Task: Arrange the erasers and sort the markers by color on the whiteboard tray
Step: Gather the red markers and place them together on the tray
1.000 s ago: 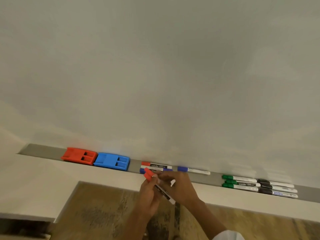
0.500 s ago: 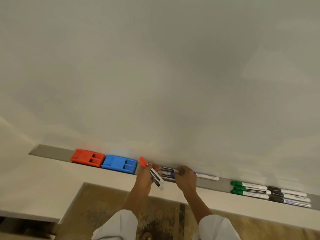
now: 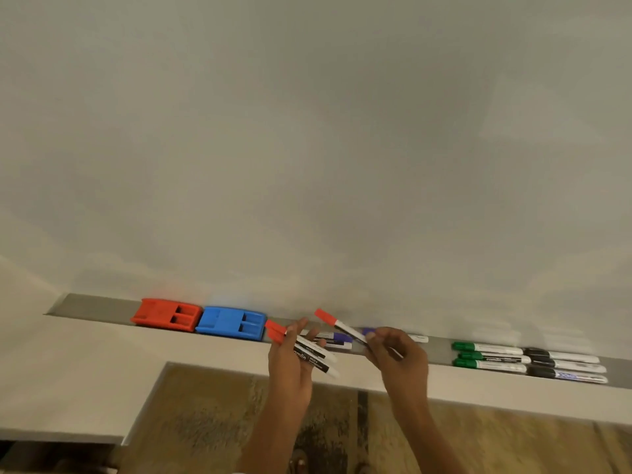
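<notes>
So the whiteboard tray is the grey strip along the bottom of the whiteboard, and everything sits relative to that. At the tray's left part there's a red eraser with a blue eraser touching it on its right side. The left hand is just in front of the tray's middle, fingers wrapped around two red markers, caps pointing up-left toward the blue eraser. The right hand is next to it, pinching a third red marker tilted with its cap raised above the tray. Behind both hands, lying in the tray, are the blue markers, partly hidden. Further right in the tray are three green markers stacked front to back, with three black markers lined up end to end with them.
</notes>
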### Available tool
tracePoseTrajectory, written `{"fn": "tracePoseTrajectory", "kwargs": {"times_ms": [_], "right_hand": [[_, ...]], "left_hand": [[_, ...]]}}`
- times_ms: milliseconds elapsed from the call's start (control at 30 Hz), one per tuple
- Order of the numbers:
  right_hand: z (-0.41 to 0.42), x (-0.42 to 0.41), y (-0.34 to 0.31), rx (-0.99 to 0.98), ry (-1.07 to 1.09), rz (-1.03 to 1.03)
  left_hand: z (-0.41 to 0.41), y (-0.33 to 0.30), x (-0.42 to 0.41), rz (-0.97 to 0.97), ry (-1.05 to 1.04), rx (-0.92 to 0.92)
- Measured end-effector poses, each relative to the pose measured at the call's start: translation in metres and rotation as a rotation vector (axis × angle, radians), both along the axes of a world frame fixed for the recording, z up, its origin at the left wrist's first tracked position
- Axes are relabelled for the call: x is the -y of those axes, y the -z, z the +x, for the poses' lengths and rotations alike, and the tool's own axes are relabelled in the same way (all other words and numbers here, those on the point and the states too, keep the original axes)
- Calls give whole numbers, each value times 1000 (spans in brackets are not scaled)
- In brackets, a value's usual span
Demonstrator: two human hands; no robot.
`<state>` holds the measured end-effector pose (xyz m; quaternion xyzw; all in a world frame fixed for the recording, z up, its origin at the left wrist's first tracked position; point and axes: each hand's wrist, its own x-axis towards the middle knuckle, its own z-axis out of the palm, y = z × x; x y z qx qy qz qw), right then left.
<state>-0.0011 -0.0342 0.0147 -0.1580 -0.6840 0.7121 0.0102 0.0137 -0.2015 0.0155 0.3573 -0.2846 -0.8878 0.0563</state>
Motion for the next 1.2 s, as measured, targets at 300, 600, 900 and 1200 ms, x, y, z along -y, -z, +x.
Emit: {"fn": "tracePoseTrajectory", "kwargs": {"times_ms": [300,600,900,1200], "right_hand": [[33,-36,-5,-85,-82,433],[54,-83,8,321,-63,40],[16,-118,24,185,66,134],[-12,-184,34,143,41,280]], "left_hand": [[20,-14,-74,195,201,-99],[14,5,-142,69,257,69],[-30,19,-180,-43,254,144],[-49,49,-123,-1701,540,-46]]}}
